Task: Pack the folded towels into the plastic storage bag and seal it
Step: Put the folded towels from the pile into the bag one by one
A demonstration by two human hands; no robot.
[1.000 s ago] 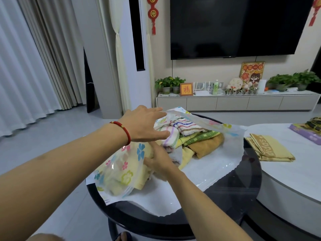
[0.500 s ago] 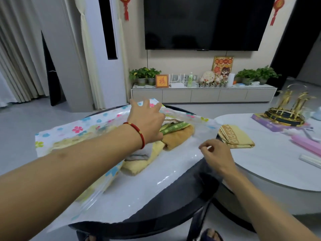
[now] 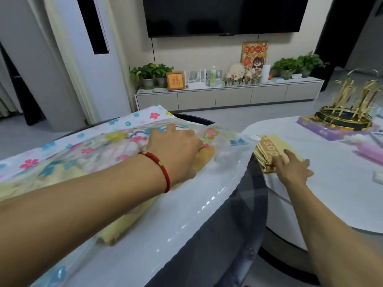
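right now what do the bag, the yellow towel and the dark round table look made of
Bag: thin clear plastic with printed flowers; it is see-through, wrinkled and shows glossy glints.
Yellow towel, under the right hand: soft woven cloth, probably terry, matte, folded, with woven letters.
Dark round table: looks like tinted glass, smooth and reflective, though it could be polished stone.

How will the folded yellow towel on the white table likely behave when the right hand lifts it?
The yellow towel is folded cloth, so it will probably sag and may unfold if lifted by one edge. It looks light. The right hand lies flat on it, and sliding may bunch its layers.
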